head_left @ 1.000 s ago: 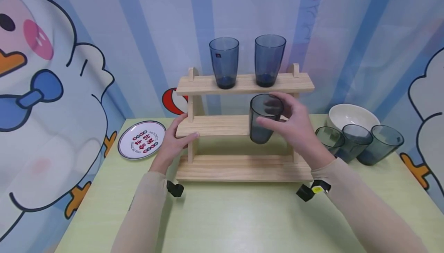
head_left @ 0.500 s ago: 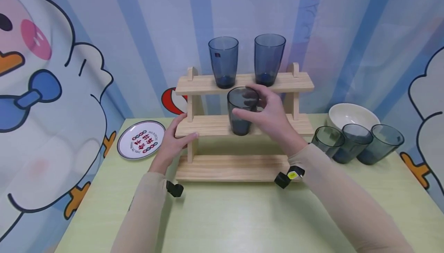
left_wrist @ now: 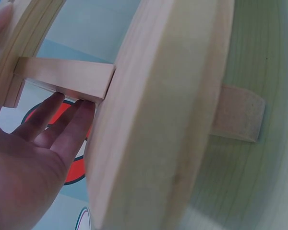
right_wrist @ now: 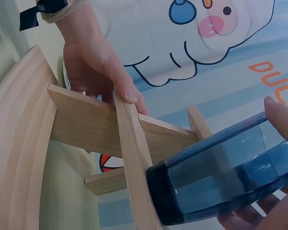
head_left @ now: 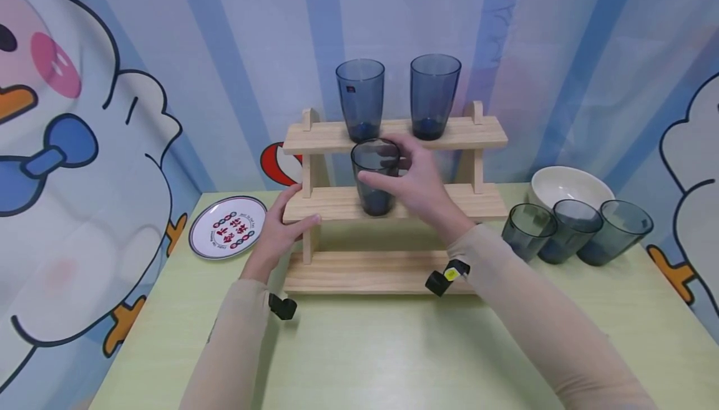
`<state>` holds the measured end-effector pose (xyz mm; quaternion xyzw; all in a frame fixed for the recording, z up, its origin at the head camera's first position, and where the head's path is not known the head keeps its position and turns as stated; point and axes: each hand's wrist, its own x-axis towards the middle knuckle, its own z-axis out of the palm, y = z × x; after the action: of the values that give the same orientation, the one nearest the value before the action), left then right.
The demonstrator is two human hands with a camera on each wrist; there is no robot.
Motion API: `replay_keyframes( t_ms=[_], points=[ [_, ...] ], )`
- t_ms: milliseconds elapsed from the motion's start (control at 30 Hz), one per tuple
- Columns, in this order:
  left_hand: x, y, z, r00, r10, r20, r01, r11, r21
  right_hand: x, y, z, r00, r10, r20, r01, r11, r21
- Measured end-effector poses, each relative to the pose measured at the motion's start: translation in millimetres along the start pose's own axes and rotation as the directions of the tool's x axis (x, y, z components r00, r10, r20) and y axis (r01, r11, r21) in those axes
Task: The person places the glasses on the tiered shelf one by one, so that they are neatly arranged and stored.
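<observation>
A three-tier wooden display rack (head_left: 359,276) stands on the table. My right hand (head_left: 420,186) grips a dark blue-grey drinking glass (head_left: 367,193) with thumb in front and fingers around the far side. The glass is upright over the left half of the middle tier; in the right wrist view the base of the glass (right_wrist: 182,191) is right at the board. My left hand (head_left: 276,235) holds the middle tier's left end, thumb on the front edge. In the left wrist view, fingers (left_wrist: 74,127) reach behind the upright (left_wrist: 67,74). Two blue glasses (head_left: 361,101) stand on the top tier.
Right of the rack, three tinted glasses (head_left: 570,232) stand in a row in front of a white bowl (head_left: 572,186). A white plate with red lettering (head_left: 227,228) lies left of the rack. A striped cartoon curtain (head_left: 236,73) hangs close behind.
My right hand has carried the glass leftward, from in front of the middle tier's right half to over its left half. My left hand has stayed on the rack.
</observation>
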<state>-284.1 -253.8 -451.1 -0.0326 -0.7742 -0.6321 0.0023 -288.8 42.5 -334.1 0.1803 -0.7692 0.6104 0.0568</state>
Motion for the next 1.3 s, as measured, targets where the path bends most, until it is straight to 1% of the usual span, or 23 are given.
replay_keyframes(
  t_ms=[200,500,700,1067,1233,1300],
  points=[
    [-0.6,0.1,-0.1,1.000,-0.001,-0.002,0.001,1.000,-0.003,3.2,2.7,6.5,1.000,0.009,-0.006,-0.009,0.999,-0.036],
    [-2.0,1.7,0.8,1.000,0.005,0.004,-0.005,1.000,-0.007,2.4,-1.3,11.9,0.998,0.059,0.001,-0.059,0.996,-0.064],
    [-2.2,2.3,0.3,1.000,0.012,0.006,-0.012,1.000,-0.011,3.5,-1.7,15.7,0.999,0.046,-0.008,-0.047,0.996,-0.079],
    [-2.2,2.4,1.0,1.000,0.015,0.007,-0.015,0.999,-0.033,4.4,-0.2,16.9,0.999,0.051,-0.015,-0.052,0.994,-0.096],
    [-0.9,0.7,0.2,1.000,0.008,0.010,-0.007,0.999,-0.032,3.1,-0.1,14.3,0.999,0.050,0.006,-0.049,0.995,-0.083],
    [-1.3,0.6,0.2,1.000,0.004,0.011,-0.004,1.000,-0.024,1.5,0.1,12.3,0.999,0.050,0.020,-0.048,0.997,-0.059]
  ],
)
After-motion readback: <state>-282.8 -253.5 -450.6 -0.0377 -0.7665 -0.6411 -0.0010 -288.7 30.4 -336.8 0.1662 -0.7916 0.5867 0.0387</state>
